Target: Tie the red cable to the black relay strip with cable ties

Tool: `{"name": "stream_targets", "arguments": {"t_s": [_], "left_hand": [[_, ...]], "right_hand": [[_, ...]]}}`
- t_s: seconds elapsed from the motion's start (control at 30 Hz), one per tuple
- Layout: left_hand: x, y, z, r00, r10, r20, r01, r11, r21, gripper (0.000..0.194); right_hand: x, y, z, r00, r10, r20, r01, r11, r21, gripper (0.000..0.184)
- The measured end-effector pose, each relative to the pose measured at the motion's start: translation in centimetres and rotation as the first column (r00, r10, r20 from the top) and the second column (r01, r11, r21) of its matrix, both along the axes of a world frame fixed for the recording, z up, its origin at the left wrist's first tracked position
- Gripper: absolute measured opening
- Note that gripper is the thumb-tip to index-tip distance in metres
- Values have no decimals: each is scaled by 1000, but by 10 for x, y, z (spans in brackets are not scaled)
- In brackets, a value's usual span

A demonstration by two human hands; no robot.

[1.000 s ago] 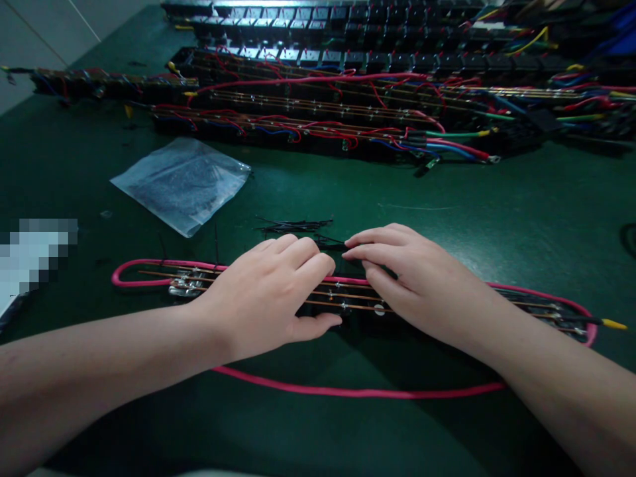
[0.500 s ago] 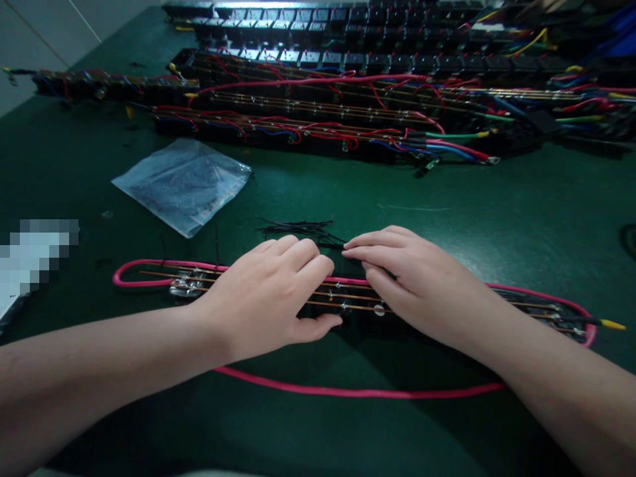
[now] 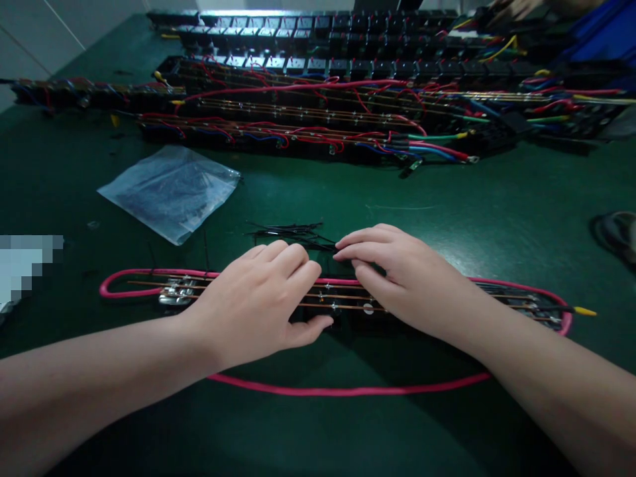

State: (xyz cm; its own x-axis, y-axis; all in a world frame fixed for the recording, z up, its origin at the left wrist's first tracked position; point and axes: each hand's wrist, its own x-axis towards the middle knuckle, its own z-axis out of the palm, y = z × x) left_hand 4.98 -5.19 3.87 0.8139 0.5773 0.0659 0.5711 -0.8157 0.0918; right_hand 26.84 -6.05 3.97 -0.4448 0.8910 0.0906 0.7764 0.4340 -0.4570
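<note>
A long black bar [image 3: 350,324] with copper rods and metal clips lies across the green table. Red cable [image 3: 342,391] loops round its ends and sags in front of it. My left hand [image 3: 263,298] is wrapped over the bar left of its middle, with the thumb on the near side and the fingertips hidden behind. My right hand [image 3: 407,268] lies over the bar to the right. Its fingers stretch out apart from the thumb, their tips at the end of a loose pile of black cable ties [image 3: 291,230]. Thin ties stand up from the bar's left part.
A clear plastic bag [image 3: 171,192] lies behind the bar to the left. Several wired black strips [image 3: 268,136] fill the back of the table. A black coil [image 3: 616,232] is at the right edge. Another person's hand [image 3: 521,10] shows at the top right.
The whole view has shifted slightly, so things appear farther left. Both hands keep nearly the same places on the bar and by the cable ties.
</note>
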Motion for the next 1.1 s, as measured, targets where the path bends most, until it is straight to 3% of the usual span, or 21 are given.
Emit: {"name": "stream_targets", "arguments": {"t_s": [0.27, 0.53, 0.77, 1.1], "left_hand": [[0, -1, -1, 1000, 2, -11, -2, 1000, -11, 35], [0, 0, 1, 1000, 0, -22, -1, 1000, -18, 36], [1, -3, -1, 999, -11, -51, 11, 1000, 15, 36], [1, -4, -3, 995, -35, -91, 48, 988, 144, 35]], "right_hand": [[4, 6, -3, 946, -322, -48, 317, 945, -83, 24], [4, 7, -5, 948, -318, 5, 316, 940, -126, 14], [1, 12, -6, 935, -354, -10, 334, 891, -307, 8], [1, 13, -6, 952, -304, 23, 300, 922, -244, 10]]}}
